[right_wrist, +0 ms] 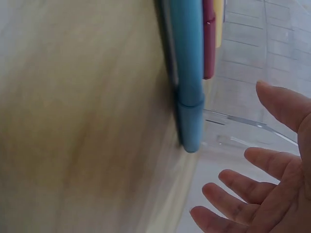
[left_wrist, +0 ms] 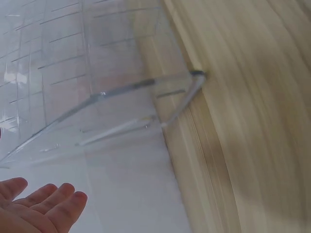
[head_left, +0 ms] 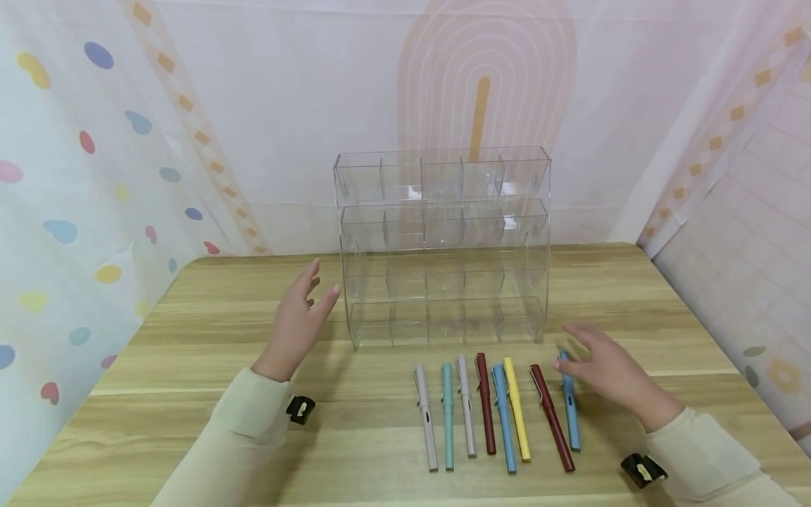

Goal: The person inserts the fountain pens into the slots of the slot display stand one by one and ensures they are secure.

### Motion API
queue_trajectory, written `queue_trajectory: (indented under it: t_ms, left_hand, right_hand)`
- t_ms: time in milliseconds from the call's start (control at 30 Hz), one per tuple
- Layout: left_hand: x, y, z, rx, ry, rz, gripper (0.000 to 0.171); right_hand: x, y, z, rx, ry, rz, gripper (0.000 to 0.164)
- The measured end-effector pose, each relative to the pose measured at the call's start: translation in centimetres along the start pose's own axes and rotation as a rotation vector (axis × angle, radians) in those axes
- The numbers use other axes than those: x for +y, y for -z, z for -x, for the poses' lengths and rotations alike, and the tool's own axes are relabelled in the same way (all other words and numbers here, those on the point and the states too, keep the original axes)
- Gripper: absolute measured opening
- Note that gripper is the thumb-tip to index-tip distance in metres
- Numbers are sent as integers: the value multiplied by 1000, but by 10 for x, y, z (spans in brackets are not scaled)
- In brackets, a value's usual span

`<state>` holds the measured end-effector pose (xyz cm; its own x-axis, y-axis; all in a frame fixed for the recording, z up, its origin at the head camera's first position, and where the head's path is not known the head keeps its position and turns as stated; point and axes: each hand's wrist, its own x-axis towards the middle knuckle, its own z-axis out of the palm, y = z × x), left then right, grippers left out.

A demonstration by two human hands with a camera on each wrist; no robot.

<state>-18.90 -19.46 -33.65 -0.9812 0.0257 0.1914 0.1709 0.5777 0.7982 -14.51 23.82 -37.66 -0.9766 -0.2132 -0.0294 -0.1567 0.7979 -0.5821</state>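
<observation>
A clear plastic rack (head_left: 443, 227) stands upright on the table, with four tiers split by dividers into compartments. My left hand (head_left: 298, 324) is raised beside the rack's left side, fingers extended and holding nothing; the left wrist view shows it apart from the panel. My right hand (head_left: 611, 370) hovers by the blue pen (head_left: 570, 401) at the far right, its thumb over the pen's cap end in the head view. In the right wrist view, a gap separates the fingers from that pen. Left of it lies a dark red pen (head_left: 553, 419).
More capped pens lie in a row before the rack: yellow (head_left: 517, 412), blue (head_left: 503, 419), dark red (head_left: 486, 405), two grey (head_left: 467, 408) and teal (head_left: 448, 419). The wooden table (head_left: 209, 338) meets patterned cloth at the back and sides.
</observation>
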Motion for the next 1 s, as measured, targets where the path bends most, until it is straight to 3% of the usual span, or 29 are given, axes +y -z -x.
queue_trajectory:
  t_ms: [200,433,667,1000]
  left_hand:
    - [5,-7,-11,-2,35,89,68]
    - [6,-16,-20,14,64,126,64]
    - [9,-21,-29,39,75,134,60]
    - [13,-24,-37,42,111,128,58]
  right_hand:
    - [6,-4,-4,-39,-42,-10,72]
    - [6,-5,-5,-67,-83,-45,69]
    - [7,-8,-8,-76,-116,-69,66]
    - [6,-10,-14,-75,-144,-9,57]
